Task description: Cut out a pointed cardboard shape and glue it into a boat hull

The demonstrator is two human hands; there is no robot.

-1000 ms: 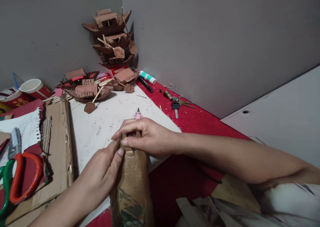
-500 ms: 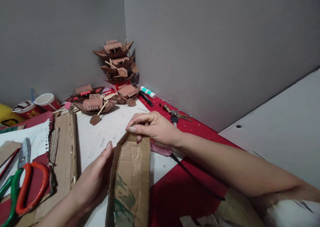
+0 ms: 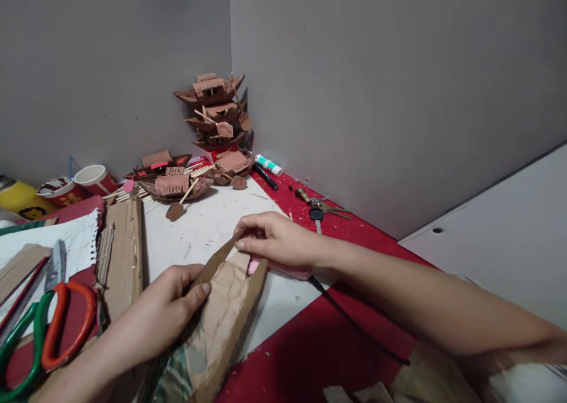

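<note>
A long piece of folded brown cardboard (image 3: 221, 308) slants up from the bottom edge, its sides bent upward and a green print on its lower part. My left hand (image 3: 177, 299) grips its left side wall, thumb on the inner face and fingers behind. At the far end, my right hand (image 3: 270, 237) pinches the edge between thumb and fingers. Partly hidden under the right hand and cardboard lies a pink tool (image 3: 290, 271) with a black cord (image 3: 358, 323).
Several small cardboard boats (image 3: 172, 185) stand in the corner, some stacked. Scissors with red and green handles (image 3: 68, 326) lie at left, near flat cardboard (image 3: 121, 261) and paper cups (image 3: 95, 180). Keys (image 3: 330, 205), a black marker (image 3: 266, 176) and a glue stick (image 3: 269, 165) lie by the wall.
The cardboard has tilted, its near end swinging left and its inside turning more toward me. My left thumb has come over the side wall. The view has shifted slightly.
</note>
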